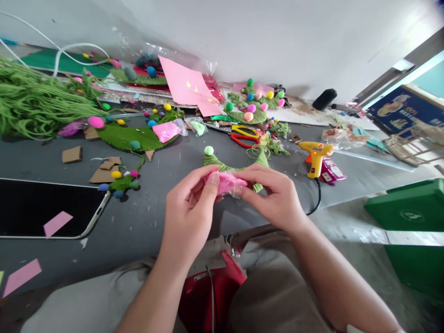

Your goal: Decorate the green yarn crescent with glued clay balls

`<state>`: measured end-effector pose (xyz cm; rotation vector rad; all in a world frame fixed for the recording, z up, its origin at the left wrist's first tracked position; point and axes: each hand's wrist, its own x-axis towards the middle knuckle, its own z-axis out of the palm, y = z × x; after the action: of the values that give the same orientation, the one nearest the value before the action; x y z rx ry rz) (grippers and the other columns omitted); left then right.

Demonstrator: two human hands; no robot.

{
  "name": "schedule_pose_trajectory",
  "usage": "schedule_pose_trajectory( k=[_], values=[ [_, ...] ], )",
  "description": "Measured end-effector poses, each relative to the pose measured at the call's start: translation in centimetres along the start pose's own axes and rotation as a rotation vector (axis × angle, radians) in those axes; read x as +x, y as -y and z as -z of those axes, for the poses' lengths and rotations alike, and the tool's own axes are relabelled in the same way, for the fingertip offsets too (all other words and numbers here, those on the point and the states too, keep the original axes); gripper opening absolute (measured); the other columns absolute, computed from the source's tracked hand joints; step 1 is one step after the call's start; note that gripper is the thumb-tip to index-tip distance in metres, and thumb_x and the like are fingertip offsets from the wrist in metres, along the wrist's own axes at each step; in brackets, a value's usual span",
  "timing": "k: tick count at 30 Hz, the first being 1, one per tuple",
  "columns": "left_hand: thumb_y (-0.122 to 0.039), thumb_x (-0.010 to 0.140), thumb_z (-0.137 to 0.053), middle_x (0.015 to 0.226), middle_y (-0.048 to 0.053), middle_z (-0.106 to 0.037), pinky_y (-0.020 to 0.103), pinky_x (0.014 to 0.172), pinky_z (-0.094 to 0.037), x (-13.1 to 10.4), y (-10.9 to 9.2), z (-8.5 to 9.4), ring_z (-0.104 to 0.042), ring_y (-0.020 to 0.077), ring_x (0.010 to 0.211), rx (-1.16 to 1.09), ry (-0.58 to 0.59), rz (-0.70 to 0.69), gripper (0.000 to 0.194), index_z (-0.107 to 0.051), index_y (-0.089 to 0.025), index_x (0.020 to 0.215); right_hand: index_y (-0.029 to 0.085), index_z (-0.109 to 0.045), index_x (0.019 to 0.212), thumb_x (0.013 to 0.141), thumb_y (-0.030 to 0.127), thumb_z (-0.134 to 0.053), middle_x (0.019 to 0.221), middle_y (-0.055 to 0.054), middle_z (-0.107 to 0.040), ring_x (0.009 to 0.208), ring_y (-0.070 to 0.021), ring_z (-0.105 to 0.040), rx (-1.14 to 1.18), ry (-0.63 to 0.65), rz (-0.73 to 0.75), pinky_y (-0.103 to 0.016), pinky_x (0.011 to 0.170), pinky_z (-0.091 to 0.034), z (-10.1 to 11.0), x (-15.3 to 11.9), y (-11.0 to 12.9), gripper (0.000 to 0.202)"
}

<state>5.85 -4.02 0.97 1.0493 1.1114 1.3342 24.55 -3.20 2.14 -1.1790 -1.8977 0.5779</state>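
Both hands hold a small clear plastic bag of pink clay (227,183) above the near edge of the grey table. My left hand (194,199) is closed on its left end, the thumb on top. My right hand (272,192) pinches the bag's right end between thumb and fingers. Just behind them lies a curved shape wrapped in green yarn (225,163), tipped with a pale green ball (208,151); my hands cover part of it. Farther back are a second pink clay packet (166,132) and a light green clay packet (199,127).
A yellow glue gun (315,157) rests at the right, its cord hanging over the edge. Red-handled scissors (244,138) lie behind my hands. Green yarn (41,99), a tablet (48,208), cardboard scraps (72,154) and leaf shapes with coloured balls (135,138) spread leftward. Green bins (409,203) stand right.
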Motion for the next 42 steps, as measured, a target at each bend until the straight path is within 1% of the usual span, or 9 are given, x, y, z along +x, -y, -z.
schedule_pose_trajectory(
  k=[5, 11, 14, 17, 20, 24, 30, 34, 42],
  values=[
    [-0.041, 0.091, -0.083, 0.098, 0.006, -0.085, 0.03, 0.083, -0.067, -0.1, -0.1, -0.1, -0.08, 0.0206, 0.088, 0.0, 0.023, 0.038, 0.025, -0.085, -0.02, 0.106, 0.024, -0.083, 0.104, 0.091, 0.031, -0.084, 0.095, -0.004, -0.081, 0.084, -0.0178, -0.073, 0.019, -0.024, -0.031, -0.032, 0.073, -0.059, -0.4, -0.1, 0.0, 0.014],
    [-0.04, 0.09, -0.083, 0.093, 0.005, -0.085, 0.033, 0.082, -0.067, -0.1, -0.4, -0.1, -0.079, 0.021, 0.083, 0.027, 0.059, 0.029, 0.021, -0.087, -0.022, 0.1, 0.023, -0.079, 0.093, 0.098, 0.025, -0.074, 0.085, -0.002, -0.078, 0.077, -0.0161, -0.07, -0.062, -0.041, -0.003, -0.03, 0.069, -0.055, -0.6, -0.1, 0.5, 0.007],
    [-0.039, 0.089, -0.084, 0.088, 0.004, -0.083, 0.03, 0.073, -0.065, 0.0, -0.4, 0.1, -0.077, 0.0191, 0.076, 0.04, 0.001, 0.022, 0.019, -0.086, -0.022, 0.098, 0.022, -0.077, 0.09, 0.099, 0.026, -0.073, 0.082, -0.002, -0.076, 0.074, -0.0157, -0.067, -0.091, -0.171, -0.009, -0.031, 0.068, -0.054, -0.3, 0.1, 0.7, 0.01],
    [-0.038, 0.09, -0.083, 0.091, 0.003, -0.083, 0.027, 0.071, -0.064, 0.3, 0.0, 0.7, -0.075, 0.0175, 0.079, 0.003, -0.054, 0.018, 0.018, -0.086, -0.023, 0.099, 0.021, -0.076, 0.088, 0.101, 0.03, -0.071, 0.074, -0.001, -0.07, 0.064, -0.0135, -0.061, -0.034, -0.397, -0.071, -0.029, 0.06, -0.051, 0.3, 0.4, 0.0, 0.016],
    [-0.039, 0.093, -0.08, 0.099, 0.003, -0.083, 0.025, 0.071, -0.062, 0.5, 0.4, 1.2, -0.075, 0.0182, 0.085, -0.067, -0.086, 0.013, 0.02, -0.085, -0.023, 0.104, 0.023, -0.079, 0.102, 0.102, 0.033, -0.071, 0.077, -0.001, -0.071, 0.061, -0.0132, -0.061, 0.104, -0.5, -0.114, -0.028, 0.055, -0.051, 0.9, 0.6, -1.0, 0.013],
    [-0.042, 0.096, -0.076, 0.105, 0.004, -0.081, 0.026, 0.07, -0.058, 0.6, 0.5, 1.6, -0.072, 0.0191, 0.088, -0.083, -0.088, 0.005, 0.022, -0.083, -0.023, 0.106, 0.026, -0.079, 0.121, 0.102, 0.03, -0.071, 0.098, -0.005, -0.08, 0.064, -0.0126, -0.066, 0.228, -0.331, -0.148, -0.027, 0.053, -0.054, 0.8, 0.4, -1.2, 0.022],
    [-0.042, 0.096, -0.076, 0.101, 0.003, -0.079, 0.023, 0.071, -0.056, 0.4, -0.1, 1.2, -0.068, 0.0162, 0.087, -0.141, -0.026, 0.054, 0.021, -0.084, -0.024, 0.103, 0.024, -0.083, 0.106, 0.098, 0.016, -0.073, 0.095, -0.002, -0.079, 0.075, -0.0122, -0.07, 0.183, -0.104, -0.087, -0.026, 0.065, -0.058, -0.1, 0.2, 0.6, 0.016],
    [-0.042, 0.098, -0.075, 0.097, 0.001, -0.08, 0.021, 0.073, -0.055, 0.2, 0.0, 0.9, -0.068, 0.0143, 0.085, -0.12, 0.001, 0.063, 0.02, -0.084, -0.025, 0.1, 0.024, -0.083, 0.105, 0.096, 0.014, -0.074, 0.101, -0.003, -0.079, 0.091, -0.0146, -0.072, 0.187, -0.08, -0.021, -0.027, 0.075, -0.059, -0.4, 0.3, 0.9, 0.016],
    [-0.044, 0.098, -0.073, 0.1, 0.001, -0.082, 0.021, 0.076, -0.056, 0.1, -0.3, 0.6, -0.071, 0.0149, 0.089, -0.051, 0.043, 0.074, 0.021, -0.084, -0.026, 0.102, 0.027, -0.083, 0.112, 0.097, 0.024, -0.077, 0.108, -0.004, -0.079, 0.097, -0.0173, -0.072, 0.12, -0.067, -0.101, -0.029, 0.074, -0.057, -0.5, 0.2, 0.5, 0.016]
  ],
)
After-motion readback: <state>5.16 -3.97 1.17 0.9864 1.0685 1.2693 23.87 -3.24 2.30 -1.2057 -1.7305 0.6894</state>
